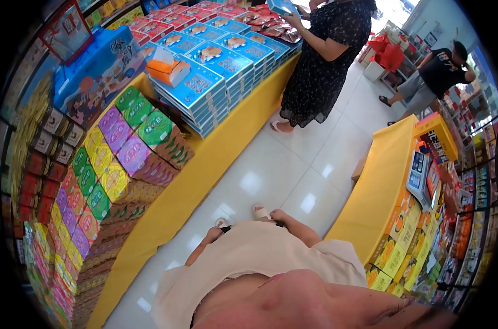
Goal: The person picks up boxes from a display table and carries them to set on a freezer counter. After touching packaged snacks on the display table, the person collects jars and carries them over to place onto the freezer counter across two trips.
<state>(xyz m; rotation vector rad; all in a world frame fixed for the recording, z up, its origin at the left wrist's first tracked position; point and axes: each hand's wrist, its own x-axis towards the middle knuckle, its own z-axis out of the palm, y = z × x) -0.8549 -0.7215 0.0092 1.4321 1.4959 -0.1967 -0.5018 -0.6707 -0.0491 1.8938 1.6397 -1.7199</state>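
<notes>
Left hand [214, 234] and right hand [278, 215] hang low over floor [282, 170], fingers partly curled; can't tell if either grips anything. Nearest boxes, colourful boxes [114, 178] and blue boxes [205, 90], sit stacked on yellow-draped desk [161, 216], well apart from hands. Stacking looks done; what's left, unclear. Orange pack [169, 71] tops blue stack. Ahead, person in dark dress [328, 66] partly blocks aisle; second desk [364, 203] hems right.
</notes>
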